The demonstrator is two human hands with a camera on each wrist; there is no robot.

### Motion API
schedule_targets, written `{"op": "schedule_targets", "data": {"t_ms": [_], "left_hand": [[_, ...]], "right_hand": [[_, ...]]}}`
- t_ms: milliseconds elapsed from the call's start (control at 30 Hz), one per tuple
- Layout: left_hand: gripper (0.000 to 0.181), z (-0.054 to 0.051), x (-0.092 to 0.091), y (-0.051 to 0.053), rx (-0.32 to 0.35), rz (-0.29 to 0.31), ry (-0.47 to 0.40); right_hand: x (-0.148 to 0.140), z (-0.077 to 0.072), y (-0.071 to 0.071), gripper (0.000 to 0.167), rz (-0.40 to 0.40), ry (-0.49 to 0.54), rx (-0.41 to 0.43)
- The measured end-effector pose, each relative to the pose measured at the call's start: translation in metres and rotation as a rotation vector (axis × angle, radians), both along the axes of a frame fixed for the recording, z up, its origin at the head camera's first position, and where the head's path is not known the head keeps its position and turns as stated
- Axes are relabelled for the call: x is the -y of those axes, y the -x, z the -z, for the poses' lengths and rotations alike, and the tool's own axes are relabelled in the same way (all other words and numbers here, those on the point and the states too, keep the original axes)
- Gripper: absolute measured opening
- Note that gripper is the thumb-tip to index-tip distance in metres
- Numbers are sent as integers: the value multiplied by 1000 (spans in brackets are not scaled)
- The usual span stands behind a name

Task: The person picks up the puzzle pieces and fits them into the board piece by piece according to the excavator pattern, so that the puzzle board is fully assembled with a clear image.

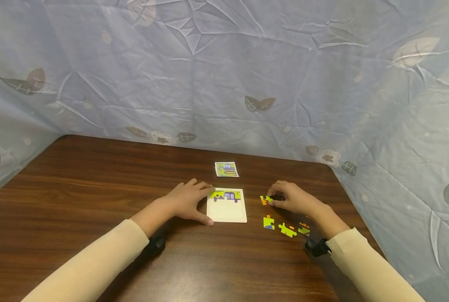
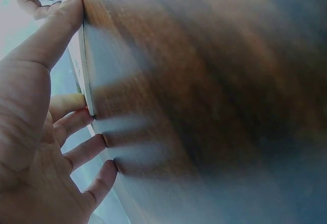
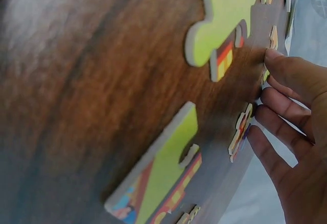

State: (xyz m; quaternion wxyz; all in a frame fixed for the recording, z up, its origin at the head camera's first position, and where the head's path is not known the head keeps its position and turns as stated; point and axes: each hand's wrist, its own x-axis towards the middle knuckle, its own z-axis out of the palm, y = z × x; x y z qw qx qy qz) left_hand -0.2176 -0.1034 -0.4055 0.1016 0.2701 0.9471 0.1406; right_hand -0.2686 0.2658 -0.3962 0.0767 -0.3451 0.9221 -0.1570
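A white puzzle tray (image 1: 226,214) lies flat on the table, its top row filled with green and purple vehicle pieces and its lower part bare. My left hand (image 1: 189,201) rests at the tray's left side, thumb by the near corner and index finger at the far one; the left wrist view shows its fingers spread along the edge. To the right of the tray, my right hand (image 1: 296,199) pinches a green and orange puzzle piece (image 1: 264,200) at table level, between thumb and index finger. The fingers partly hide this piece.
Nearer me lie several loose pieces, among them a green one with an orange knob (image 1: 268,223), a green one (image 1: 286,230) and a dark-edged one (image 1: 304,229). A small picture card (image 1: 226,169) lies beyond the tray. Patterned cloth (image 1: 224,84) hangs behind the brown table (image 1: 194,264).
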Motion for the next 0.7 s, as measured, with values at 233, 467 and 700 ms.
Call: {"op": "schedule_targets", "data": {"t_ms": [233,467,700], "left_hand": [[109,0,0,-1,8,-2,-4],[109,0,1,-1,14,1,-4],[109,1,1,0,8,8,4]], "right_hand": [[1,3,-1,14,-7,-14,-46],[5,5,-1,15,-17,-25,-95],[17,2,-4,16,-35,7,-90]]}}
